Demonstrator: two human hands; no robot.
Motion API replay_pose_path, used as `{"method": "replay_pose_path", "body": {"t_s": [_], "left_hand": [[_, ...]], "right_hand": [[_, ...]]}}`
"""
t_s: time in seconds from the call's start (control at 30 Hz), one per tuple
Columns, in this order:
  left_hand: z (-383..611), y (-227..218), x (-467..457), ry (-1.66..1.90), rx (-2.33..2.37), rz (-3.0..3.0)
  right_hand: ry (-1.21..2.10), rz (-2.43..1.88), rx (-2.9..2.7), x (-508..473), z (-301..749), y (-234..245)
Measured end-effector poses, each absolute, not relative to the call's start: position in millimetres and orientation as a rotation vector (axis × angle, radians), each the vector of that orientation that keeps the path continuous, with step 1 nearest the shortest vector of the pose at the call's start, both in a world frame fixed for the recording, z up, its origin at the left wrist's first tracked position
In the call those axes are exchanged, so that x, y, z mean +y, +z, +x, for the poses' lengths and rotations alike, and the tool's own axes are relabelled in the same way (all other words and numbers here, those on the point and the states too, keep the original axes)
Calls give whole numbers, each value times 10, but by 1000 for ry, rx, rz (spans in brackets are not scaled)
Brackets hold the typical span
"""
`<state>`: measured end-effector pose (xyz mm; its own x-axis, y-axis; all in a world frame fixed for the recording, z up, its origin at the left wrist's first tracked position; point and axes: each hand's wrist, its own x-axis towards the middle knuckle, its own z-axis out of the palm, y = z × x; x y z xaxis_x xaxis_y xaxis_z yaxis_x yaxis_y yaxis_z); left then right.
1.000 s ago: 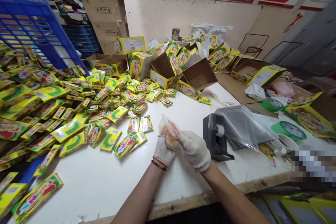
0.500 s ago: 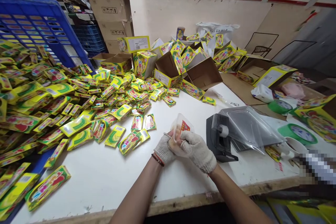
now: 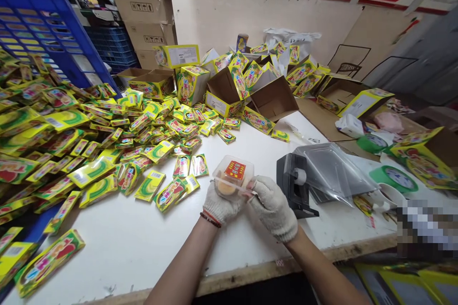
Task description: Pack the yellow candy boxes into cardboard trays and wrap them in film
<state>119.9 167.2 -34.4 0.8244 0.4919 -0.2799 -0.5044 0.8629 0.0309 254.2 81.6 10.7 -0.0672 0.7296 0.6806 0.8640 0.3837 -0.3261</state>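
Observation:
A small clear plastic container with a red and yellow label is held above the white table, tilted toward me. Tan contents show through its wall, but their kind is unclear. My left hand, in a knitted white glove, grips it from below and the left; most of its fingers are hidden. My gloved right hand is closed at the container's right front edge, bare fingertips pinching there. Just right of that hand stands a black tape dispenser. Several small yellow-green boxes lie to the left.
A large heap of yellow-green boxes spills from a blue crate at left. Open cartons stand along the back. Right of the dispenser are clear plastic sheets, green tape rolls and a white mug.
The container has turned and tipped, so its red label now faces up toward me. My right hand has slid from over the label to the right edge. The view has shifted slightly.

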Motion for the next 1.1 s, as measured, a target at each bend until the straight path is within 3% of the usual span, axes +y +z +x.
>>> {"method": "replay_pose_path", "body": {"t_s": [0.5, 0.77, 1.1], "left_hand": [[1211, -466, 1659, 443, 241, -8], [1156, -360, 1717, 453, 261, 80], [1347, -190, 1524, 601, 104, 262]], "right_hand": [[-254, -1361, -1982, 798, 2561, 232], [-93, -1344, -1792, 787, 2583, 391], [-466, -1443, -1821, 1098, 2533, 779]]}}
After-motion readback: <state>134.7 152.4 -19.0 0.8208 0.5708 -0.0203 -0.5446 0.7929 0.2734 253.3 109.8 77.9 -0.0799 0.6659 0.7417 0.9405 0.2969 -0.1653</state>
